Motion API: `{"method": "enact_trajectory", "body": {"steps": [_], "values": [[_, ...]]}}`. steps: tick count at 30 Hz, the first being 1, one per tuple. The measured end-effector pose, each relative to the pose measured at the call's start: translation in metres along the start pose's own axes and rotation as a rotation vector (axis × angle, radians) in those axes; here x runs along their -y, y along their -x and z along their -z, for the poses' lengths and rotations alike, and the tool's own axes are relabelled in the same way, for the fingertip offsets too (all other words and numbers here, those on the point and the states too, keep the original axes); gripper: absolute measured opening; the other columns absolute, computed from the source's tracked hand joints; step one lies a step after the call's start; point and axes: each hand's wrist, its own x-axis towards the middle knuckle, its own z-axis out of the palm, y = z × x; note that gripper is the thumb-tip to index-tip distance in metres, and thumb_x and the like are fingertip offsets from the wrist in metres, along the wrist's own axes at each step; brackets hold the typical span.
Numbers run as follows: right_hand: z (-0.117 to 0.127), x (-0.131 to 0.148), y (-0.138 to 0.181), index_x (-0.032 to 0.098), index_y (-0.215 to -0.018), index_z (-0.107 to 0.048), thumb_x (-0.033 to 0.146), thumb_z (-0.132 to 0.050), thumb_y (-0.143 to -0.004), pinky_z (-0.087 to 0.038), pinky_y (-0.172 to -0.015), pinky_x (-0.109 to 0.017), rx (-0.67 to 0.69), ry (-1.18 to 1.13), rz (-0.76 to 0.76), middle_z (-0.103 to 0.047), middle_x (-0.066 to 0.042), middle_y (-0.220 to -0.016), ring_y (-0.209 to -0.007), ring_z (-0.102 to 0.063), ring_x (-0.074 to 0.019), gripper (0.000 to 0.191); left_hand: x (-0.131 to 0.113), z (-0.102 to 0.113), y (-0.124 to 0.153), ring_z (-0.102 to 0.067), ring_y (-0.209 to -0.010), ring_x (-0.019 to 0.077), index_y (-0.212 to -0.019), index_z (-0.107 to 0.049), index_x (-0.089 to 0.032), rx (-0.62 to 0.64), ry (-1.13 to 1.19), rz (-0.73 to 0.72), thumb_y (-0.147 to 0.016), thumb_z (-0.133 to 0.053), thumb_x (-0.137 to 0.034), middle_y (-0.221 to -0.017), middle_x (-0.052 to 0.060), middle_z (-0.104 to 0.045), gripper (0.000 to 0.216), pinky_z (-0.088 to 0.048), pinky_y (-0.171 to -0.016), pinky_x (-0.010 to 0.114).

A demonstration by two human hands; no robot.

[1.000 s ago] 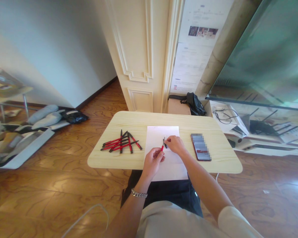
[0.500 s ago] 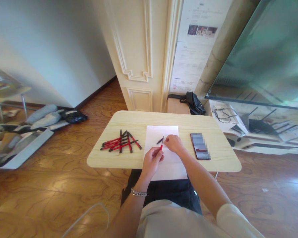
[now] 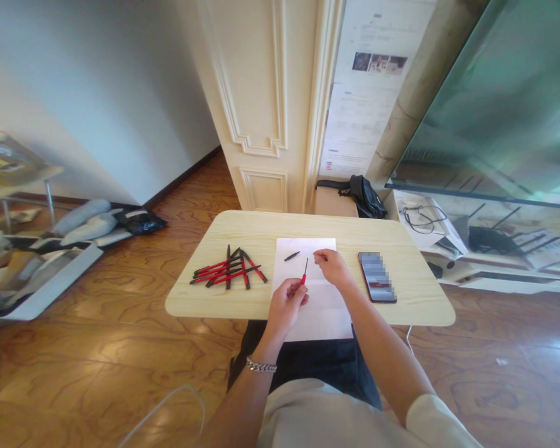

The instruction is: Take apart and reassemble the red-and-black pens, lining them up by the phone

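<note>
On a white sheet of paper (image 3: 317,311), my left hand (image 3: 284,305) is closed round a red pen barrel (image 3: 303,280), with a thin dark rod like a refill sticking up from it. My right hand (image 3: 329,264) hovers just right of the rod's tip, apart from it. Its thumb and fingertips are pinched together; whatever may be between them is too small to make out. A black pointed pen piece (image 3: 292,256) lies on the upper part of the paper, left of the rod.
Several red-and-black pens (image 3: 228,267) lie criss-crossed on the table (image 3: 242,230) to the left. A phone (image 3: 377,277) rests to the right of the paper. Past the table's far edge, a black bag (image 3: 366,196) sits on a box (image 3: 336,202).
The black pen piece has shifted left and away from the rod onto the paper. My right hand has drawn slightly up and right. My left hand keeps hold of the pen barrel.
</note>
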Motion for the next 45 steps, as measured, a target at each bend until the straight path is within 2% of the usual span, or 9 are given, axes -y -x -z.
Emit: {"method": "enact_trajectory", "body": {"steps": [5, 10, 33, 36, 38, 40, 42, 43, 45], "values": [[0.008, 0.016, 0.008, 0.018, -0.092, -0.066, 0.039, -0.061, -0.076, -0.038, -0.054, -0.022, -0.057, -0.561, -0.025, -0.065, -0.004, -0.084, -0.067, -0.054, -0.0114, 0.028, -0.002, -0.004, 0.001, -0.063, -0.069, 0.0143, -0.098, -0.06, -0.014, 0.021, -0.003, -0.006, -0.075, -0.068, -0.042, -0.083, 0.006, -0.065, 0.037, -0.053, -0.066, 0.03], [0.011, 0.035, 0.018, 0.018, -0.09, -0.065, 0.044, -0.067, -0.072, -0.036, -0.053, -0.02, -0.034, -0.744, -0.005, -0.064, -0.005, -0.086, -0.068, -0.052, -0.0102, 0.032, -0.004, -0.006, 0.003, -0.062, -0.067, 0.0134, -0.096, -0.06, -0.014, 0.035, -0.01, -0.016, -0.075, -0.068, -0.041, -0.083, 0.006, -0.065, 0.035, -0.052, -0.064, 0.028], [0.007, 0.032, 0.024, 0.017, -0.088, -0.065, 0.043, -0.066, -0.071, -0.034, -0.05, -0.022, 0.019, -0.649, -0.012, -0.067, -0.005, -0.083, -0.061, -0.051, -0.0101, 0.031, -0.004, -0.008, 0.004, -0.062, -0.066, 0.0139, -0.095, -0.061, -0.014, 0.04, 0.005, -0.003, -0.074, -0.068, -0.042, -0.08, 0.006, -0.065, 0.036, -0.051, -0.063, 0.028], [0.005, 0.03, 0.029, 0.017, -0.085, -0.066, 0.042, -0.066, -0.071, -0.035, -0.052, -0.023, 0.067, -0.578, 0.004, -0.068, -0.005, -0.08, -0.062, -0.052, -0.0112, 0.029, -0.005, -0.007, 0.003, -0.063, -0.066, 0.0139, -0.096, -0.061, -0.014, 0.025, 0.009, -0.007, -0.073, -0.069, -0.043, -0.08, 0.006, -0.066, 0.038, -0.052, -0.063, 0.028], [0.006, 0.028, 0.032, 0.016, -0.083, -0.067, 0.042, -0.065, -0.072, -0.037, -0.054, -0.024, 0.147, -0.524, 0.021, -0.068, -0.005, -0.077, -0.061, -0.052, -0.0113, 0.028, -0.005, -0.005, 0.003, -0.063, -0.066, 0.0139, -0.097, -0.061, -0.014, 0.023, 0.011, -0.011, -0.073, -0.069, -0.044, -0.081, 0.006, -0.066, 0.038, -0.052, -0.064, 0.028], [0.006, 0.024, 0.03, 0.016, -0.086, -0.069, 0.041, -0.064, -0.074, -0.038, -0.056, -0.024, 0.262, -0.475, 0.052, -0.068, -0.004, -0.079, -0.062, -0.053, -0.0114, 0.028, -0.004, -0.003, 0.004, -0.063, -0.067, 0.0139, -0.097, -0.06, -0.014, 0.026, 0.011, -0.019, -0.074, -0.068, -0.044, -0.081, 0.006, -0.066, 0.038, -0.052, -0.064, 0.028], [0.005, 0.02, 0.022, 0.017, -0.093, -0.069, 0.037, -0.063, -0.076, -0.04, -0.06, -0.025, 0.317, -0.395, 0.086, -0.069, -0.004, -0.083, -0.065, -0.055, -0.0124, 0.027, -0.004, 0.0, 0.005, -0.063, -0.067, 0.0139, -0.097, -0.059, -0.014, 0.013, 0.014, -0.026, -0.074, -0.067, -0.044, -0.081, 0.006, -0.066, 0.038, -0.052, -0.063, 0.028], [0.002, 0.018, 0.015, 0.018, -0.096, -0.069, 0.034, -0.062, -0.077, -0.041, -0.062, -0.026, 0.3, -0.328, 0.101, -0.069, -0.004, -0.086, -0.067, -0.056, -0.0133, 0.025, -0.003, 0.002, 0.005, -0.063, -0.067, 0.014, -0.097, -0.059, -0.014, -0.001, 0.018, -0.027, -0.074, -0.068, -0.044, -0.08, 0.005, -0.066, 0.039, -0.052, -0.063, 0.028], [-0.005, 0.016, 0.001, 0.02, -0.095, -0.07, 0.028, -0.06, -0.08, -0.043, -0.07, -0.028, 0.182, -0.118, 0.126, -0.069, -0.004, -0.088, -0.075, -0.058, -0.0154, 0.02, -0.003, 0.004, 0.006, -0.064, -0.067, 0.0142, -0.097, -0.06, -0.015, -0.025, 0.028, -0.023, -0.073, -0.069, -0.045, -0.081, 0.005, -0.066, 0.039, -0.053, -0.063, 0.029]]}}
